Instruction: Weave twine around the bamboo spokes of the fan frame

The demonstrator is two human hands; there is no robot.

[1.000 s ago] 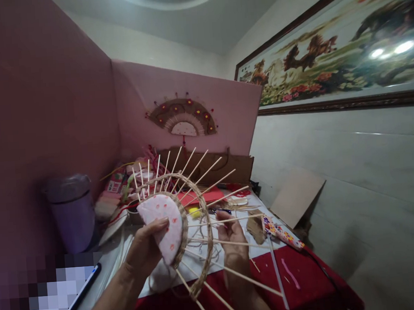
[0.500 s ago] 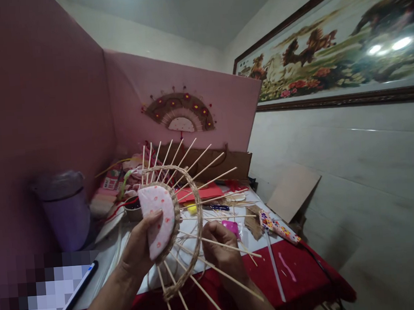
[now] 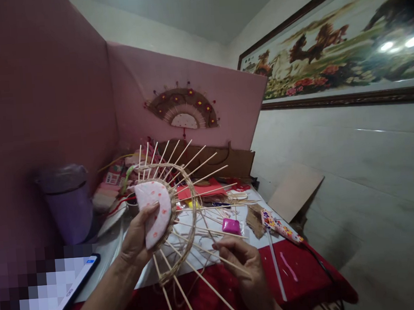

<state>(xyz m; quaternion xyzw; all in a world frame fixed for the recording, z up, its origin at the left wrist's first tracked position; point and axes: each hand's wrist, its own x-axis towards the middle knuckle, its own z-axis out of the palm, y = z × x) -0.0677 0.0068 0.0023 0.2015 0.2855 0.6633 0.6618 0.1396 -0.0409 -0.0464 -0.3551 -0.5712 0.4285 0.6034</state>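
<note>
My left hand (image 3: 137,237) is closed around a handmade stick fan, its thumb lying across the half-round pink-spotted fabric centre (image 3: 162,214). Thin wooden sticks (image 3: 209,188) radiate from that centre, and a curved band of braided twine (image 3: 191,194) runs across them. To the right of the band, my right hand (image 3: 243,261) pinches a loose strand of twine (image 3: 208,229) that reaches up to the band. The lower sticks pass close by the right fingers; whether they touch is unclear. More loose twine hangs below the fan.
A finished fan (image 3: 184,110) hangs on the pink board behind. On the table lie a magenta packet (image 3: 231,226), a flower-patterned glue gun (image 3: 281,227), a clear stick (image 3: 277,268) and red paper (image 3: 209,189). A lidded purple bin (image 3: 69,209) and a phone (image 3: 72,289) are at left.
My right hand has moved right and slightly down, away from the band, drawing the twine strand out. The fan has shifted slightly left in view, still in my left hand.
</note>
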